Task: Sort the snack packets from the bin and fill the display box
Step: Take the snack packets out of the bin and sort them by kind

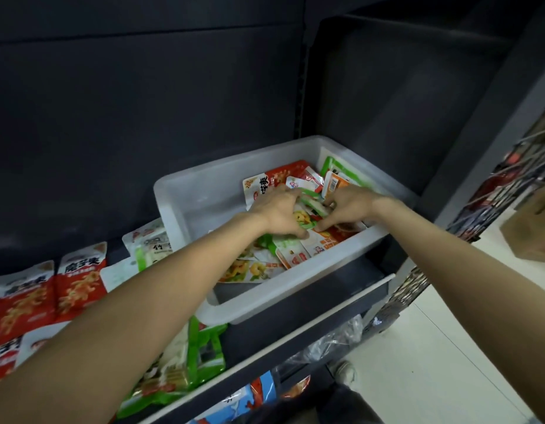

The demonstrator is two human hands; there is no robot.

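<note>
both forearms stretch from the near edge into a translucent white bin (185, 206) on a dark shelf (295, 328). left hand (279, 214) lies over a heap of snack packets (295, 179), fingers curled down among them, thumb against a green-edged packet (306, 223). right hand (346, 209) sits just beside it, fingertips curled into the same heap; whether it pinches one packet, i cannot tell. left of the bin, red packets (78, 283) lie in rows on the shelf, green ones (191, 362) nearer.
</note>
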